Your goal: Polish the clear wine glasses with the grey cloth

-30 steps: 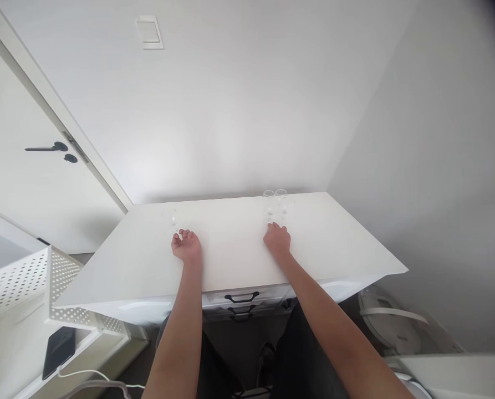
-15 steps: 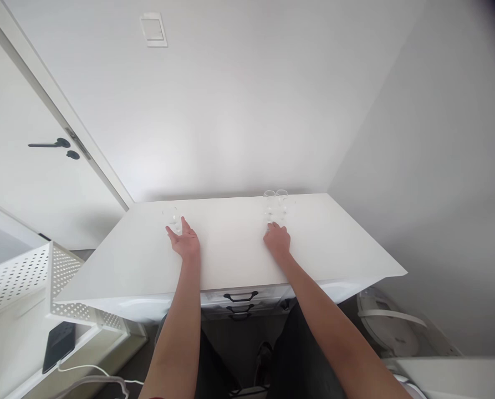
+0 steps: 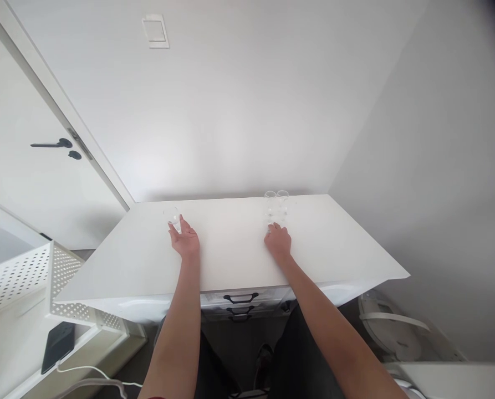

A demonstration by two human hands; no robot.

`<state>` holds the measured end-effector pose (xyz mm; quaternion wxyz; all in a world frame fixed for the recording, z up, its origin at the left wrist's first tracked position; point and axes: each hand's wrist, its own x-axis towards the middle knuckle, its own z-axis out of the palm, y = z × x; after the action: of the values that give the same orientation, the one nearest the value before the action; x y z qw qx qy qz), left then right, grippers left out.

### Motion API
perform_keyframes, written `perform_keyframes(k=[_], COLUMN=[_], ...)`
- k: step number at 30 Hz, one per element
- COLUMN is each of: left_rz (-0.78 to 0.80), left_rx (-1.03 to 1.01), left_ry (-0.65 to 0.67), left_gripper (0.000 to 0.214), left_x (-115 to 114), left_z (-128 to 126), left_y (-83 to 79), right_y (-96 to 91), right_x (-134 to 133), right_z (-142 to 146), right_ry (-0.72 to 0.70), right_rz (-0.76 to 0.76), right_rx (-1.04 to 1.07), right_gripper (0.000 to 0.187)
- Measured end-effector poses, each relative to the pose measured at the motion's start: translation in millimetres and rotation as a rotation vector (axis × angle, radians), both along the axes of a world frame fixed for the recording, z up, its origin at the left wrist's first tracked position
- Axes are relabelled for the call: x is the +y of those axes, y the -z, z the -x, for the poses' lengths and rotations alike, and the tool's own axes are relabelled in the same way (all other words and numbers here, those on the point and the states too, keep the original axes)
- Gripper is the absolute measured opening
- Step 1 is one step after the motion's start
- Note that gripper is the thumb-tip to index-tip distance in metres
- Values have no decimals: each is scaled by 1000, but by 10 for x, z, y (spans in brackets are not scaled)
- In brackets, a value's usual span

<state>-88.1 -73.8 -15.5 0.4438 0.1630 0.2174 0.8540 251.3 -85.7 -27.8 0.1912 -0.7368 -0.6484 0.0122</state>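
Note:
My left hand (image 3: 185, 241) rests on the white table (image 3: 230, 249) with thumb and fingers spread. Its fingertips reach the near side of a small clear glass (image 3: 173, 216) standing just beyond it, and it is not closed round the glass. My right hand (image 3: 277, 242) lies palm down on the table. Its fingertips are at the foot of two clear glasses (image 3: 274, 204) standing side by side near the back wall. Neither hand lifts anything.
The table stands in a corner, with walls behind and to the right. Drawers with black handles (image 3: 241, 299) sit under its front edge. A white perforated shelf (image 3: 18, 277) with a dark phone (image 3: 58, 344) is at lower left, and a door (image 3: 43, 155) is at left.
My left hand has opened from a curled, palm-up fist and moved forward to the small glass. My right hand has stayed where it was.

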Motion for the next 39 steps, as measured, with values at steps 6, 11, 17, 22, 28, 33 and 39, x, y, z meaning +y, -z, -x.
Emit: perform_keyframes(k=[6, 11, 17, 22, 28, 33, 39], left_rz=[2, -9, -10, -6, 5, 51, 140], left_rx=[-38, -44, 109, 230, 432, 636, 748], left_ry=[39, 88, 288, 372, 441, 260, 224], left_gripper=[27, 30, 36, 46, 54, 74, 72], left_x=[-37, -66, -57, -60, -81, -48, -5], left_z=[-22, -159, -361, -478, -630, -720, -733], left_y=[-73, -144, -178, -211, -208, -132, -47], right_y=[-44, -87, -133, -163, -156, -200, -261], right_x=[-69, -98, -126, -157, 10, 236, 197], right_z=[52, 72, 106, 320, 913, 1197, 1232], right_ry=[-195, -388, -393, -509, -235, -158, -353], right_rz=[-198, -267, -283, -243, -170, -83, -21], right_rx=[-48, 43, 49, 408, 1435, 1968, 1930], right_gripper=[37, 40, 24, 16, 25, 55, 35])
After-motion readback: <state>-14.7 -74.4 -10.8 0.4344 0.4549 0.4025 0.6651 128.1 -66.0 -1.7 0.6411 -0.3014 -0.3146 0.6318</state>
